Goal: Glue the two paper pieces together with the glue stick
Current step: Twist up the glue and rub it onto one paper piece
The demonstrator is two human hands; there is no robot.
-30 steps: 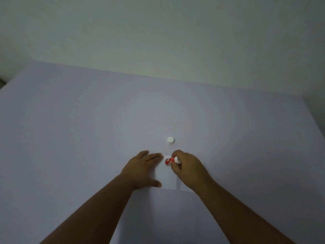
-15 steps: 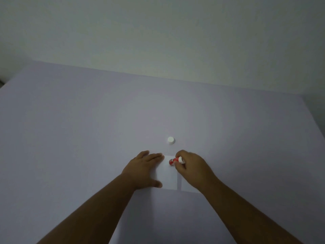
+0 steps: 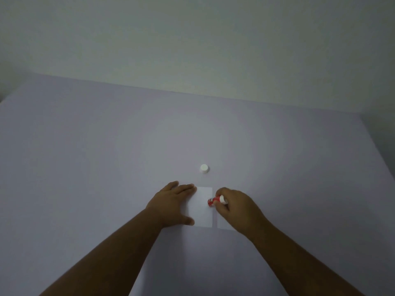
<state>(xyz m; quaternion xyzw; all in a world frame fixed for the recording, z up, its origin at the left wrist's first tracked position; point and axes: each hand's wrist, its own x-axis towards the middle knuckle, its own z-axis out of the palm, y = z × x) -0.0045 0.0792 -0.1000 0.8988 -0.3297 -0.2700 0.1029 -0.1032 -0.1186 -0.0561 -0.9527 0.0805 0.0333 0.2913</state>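
Two white paper pieces lie side by side on the lilac table. The left paper piece (image 3: 203,208) is pinned flat under my left hand (image 3: 171,205), whose fingers are spread over its left edge. My right hand (image 3: 237,207) grips a red and white glue stick (image 3: 214,200), its tip touching the left paper's right edge. The right paper piece (image 3: 223,225) is mostly hidden beneath my right hand. The glue stick's white cap (image 3: 204,168) stands on the table just beyond the papers.
The lilac table (image 3: 85,167) stretches wide to the left, right and far side. A pale wall (image 3: 192,50) rises behind its far edge. The table's right edge shows at the far right.
My right hand has slid the glue stick toward me and to the right along the left paper's right edge. My left hand has stayed in place on the paper.
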